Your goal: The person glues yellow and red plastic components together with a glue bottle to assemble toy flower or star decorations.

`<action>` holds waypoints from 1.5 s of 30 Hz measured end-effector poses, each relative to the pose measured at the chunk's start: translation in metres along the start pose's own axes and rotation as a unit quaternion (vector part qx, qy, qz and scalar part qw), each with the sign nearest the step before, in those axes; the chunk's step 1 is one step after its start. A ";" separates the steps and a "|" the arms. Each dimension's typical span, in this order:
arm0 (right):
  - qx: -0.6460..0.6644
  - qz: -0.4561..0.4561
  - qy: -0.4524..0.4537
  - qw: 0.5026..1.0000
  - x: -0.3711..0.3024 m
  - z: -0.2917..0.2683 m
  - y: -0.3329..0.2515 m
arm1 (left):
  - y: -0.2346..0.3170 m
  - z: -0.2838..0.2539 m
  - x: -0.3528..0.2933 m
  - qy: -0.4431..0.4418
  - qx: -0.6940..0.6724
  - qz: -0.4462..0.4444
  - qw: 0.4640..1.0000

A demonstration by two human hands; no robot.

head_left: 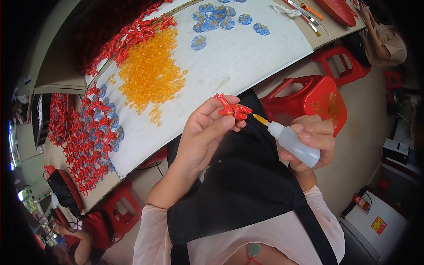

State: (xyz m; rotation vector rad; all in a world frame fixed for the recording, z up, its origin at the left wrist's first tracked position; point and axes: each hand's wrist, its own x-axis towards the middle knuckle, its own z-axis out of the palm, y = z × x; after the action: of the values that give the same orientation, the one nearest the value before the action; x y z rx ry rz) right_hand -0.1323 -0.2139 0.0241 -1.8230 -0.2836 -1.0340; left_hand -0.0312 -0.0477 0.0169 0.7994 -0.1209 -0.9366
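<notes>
Between the thumb and fingers of my left hand (210,128) is a small red figurine (234,109) with gold details, perhaps an animal. My right hand (314,139) is wrapped round a white squeeze bottle (297,143) with a yellow needle tip (261,119). The tip points at the right end of the figurine; whether it touches cannot be made out. Both hands are above my black apron, close to the table's front edge. On the white-covered table (212,73) lies a heap of small clear orange pieces (152,66).
Clear blue flower-shaped pieces (216,17) lie at the back. Red figurines standing on blue bases (92,137) crowd the left, with more red figurines (132,42) behind the orange heap. Brushes and a cutter (309,15) lie back right. Red stools (309,99) stand right; other people sit at the edges.
</notes>
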 end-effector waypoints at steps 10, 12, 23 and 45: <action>-0.075 -0.029 -0.051 0.995 0.001 -0.003 0.008 | -0.004 -0.002 0.007 -0.005 -0.015 -0.008 1.000; -0.048 -0.009 -0.023 0.999 0.000 -0.004 0.009 | -0.005 -0.005 0.009 0.002 -0.025 -0.001 1.000; -0.047 0.236 -0.026 0.970 0.048 -0.027 0.116 | 0.014 -0.032 0.004 0.046 -0.064 0.075 0.994; -0.268 0.049 -0.328 0.905 0.042 -0.017 0.107 | 0.010 -0.039 0.009 0.009 -0.100 0.011 0.995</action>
State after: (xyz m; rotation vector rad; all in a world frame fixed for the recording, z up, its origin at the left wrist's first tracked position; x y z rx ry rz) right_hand -0.0521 -0.2908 -0.0091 -2.6363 -0.3199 -0.4031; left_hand -0.0022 -0.0291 -0.0062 0.6210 -0.0193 -0.9050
